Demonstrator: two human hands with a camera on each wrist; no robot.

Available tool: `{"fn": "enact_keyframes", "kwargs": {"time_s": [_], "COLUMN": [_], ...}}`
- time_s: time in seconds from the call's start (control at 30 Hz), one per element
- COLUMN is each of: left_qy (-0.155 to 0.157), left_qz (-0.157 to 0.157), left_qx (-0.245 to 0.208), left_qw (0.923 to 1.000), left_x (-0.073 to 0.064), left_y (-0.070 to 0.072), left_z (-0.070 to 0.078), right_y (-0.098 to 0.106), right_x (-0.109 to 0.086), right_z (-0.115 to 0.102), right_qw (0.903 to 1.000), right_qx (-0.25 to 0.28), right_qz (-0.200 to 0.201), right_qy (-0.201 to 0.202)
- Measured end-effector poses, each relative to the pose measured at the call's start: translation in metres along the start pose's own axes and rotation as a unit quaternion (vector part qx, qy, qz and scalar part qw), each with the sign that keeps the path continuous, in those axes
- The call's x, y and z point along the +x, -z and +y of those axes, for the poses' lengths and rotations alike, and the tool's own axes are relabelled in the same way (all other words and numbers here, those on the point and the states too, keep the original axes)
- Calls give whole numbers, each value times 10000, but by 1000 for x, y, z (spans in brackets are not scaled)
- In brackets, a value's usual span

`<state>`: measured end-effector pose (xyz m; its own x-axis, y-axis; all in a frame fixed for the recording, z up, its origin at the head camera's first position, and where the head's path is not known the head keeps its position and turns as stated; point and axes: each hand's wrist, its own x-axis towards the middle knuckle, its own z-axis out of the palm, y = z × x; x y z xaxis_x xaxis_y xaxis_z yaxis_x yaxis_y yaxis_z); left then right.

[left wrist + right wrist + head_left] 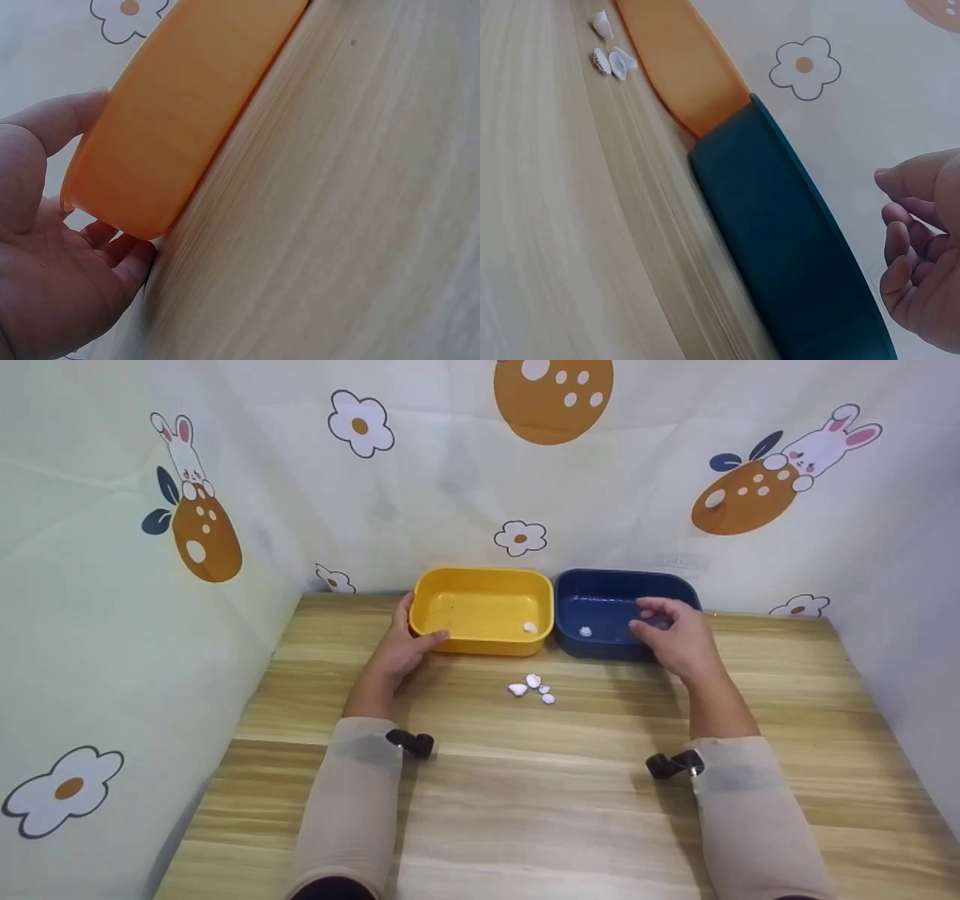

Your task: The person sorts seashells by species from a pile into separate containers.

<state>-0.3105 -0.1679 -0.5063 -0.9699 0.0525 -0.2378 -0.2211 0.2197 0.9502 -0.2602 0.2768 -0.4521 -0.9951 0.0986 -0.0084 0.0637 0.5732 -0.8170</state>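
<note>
My left hand grips the left end of a yellow plastic tub, thumb by the front rim and fingers around the side. In the left wrist view, fingertips touch the tub's lower corner. One small shell lies inside it. Above the right part of a dark blue tub hovers my right hand, its fingers loosely bent; nothing shows between thumb and fingers in the right wrist view. A white shell sits in the blue tub. Several white shells lie on the table before the tubs.
Both tubs stand side by side at the back of the wood-grain table. Right behind them hangs a pale curtain printed with rabbits and flowers, which also encloses the left and right sides.
</note>
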Motion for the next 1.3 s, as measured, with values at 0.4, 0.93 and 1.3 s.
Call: {"fn": "enact_keyframes", "kwargs": {"time_s": [0.4, 0.93, 1.3], "left_qy": [-228, -180, -82], "left_qz": [-42, -22, -7], "left_qx": [-200, -176, -80], "left_qw": [9995, 9997, 9999], "left_x": [-1, 1, 0], "left_y": [-1, 0, -1], "left_z": [0, 0, 0], "right_y": [-21, -58, -88], "right_x": [-5, -22, -27], "right_z": [-11, -31, -23], "right_qw": [9981, 9910, 9770], "right_qx": [-319, -314, -179], "right_qz": [-343, -1052, -1981], "right_qy": [406, 759, 767]}}
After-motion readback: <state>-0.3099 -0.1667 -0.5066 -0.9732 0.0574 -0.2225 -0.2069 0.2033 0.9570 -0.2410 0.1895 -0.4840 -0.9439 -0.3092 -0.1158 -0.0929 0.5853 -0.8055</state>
